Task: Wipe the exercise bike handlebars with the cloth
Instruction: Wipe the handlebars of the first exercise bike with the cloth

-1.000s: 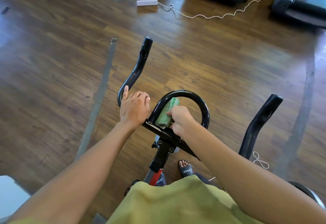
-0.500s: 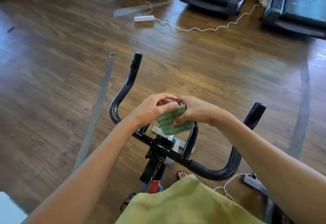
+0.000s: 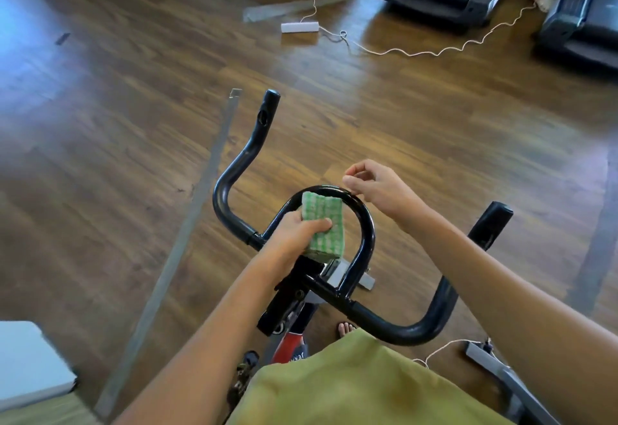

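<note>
Cloth [image 3: 322,224], green-checked, folded, in left hand [image 3: 291,239] over handlebars [image 3: 414,332], sandal [image 3: 300,353] lettering blurred

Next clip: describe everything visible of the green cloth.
The cloth is green-and-white checked fabric, folded into a thick rectangular pad, layers showing at its near edge. The left hand grips its left side, a finger curled over its face. It sits over the handlebars' centre loop, far edge at the loop's top. The right hand is clear of it.
</note>
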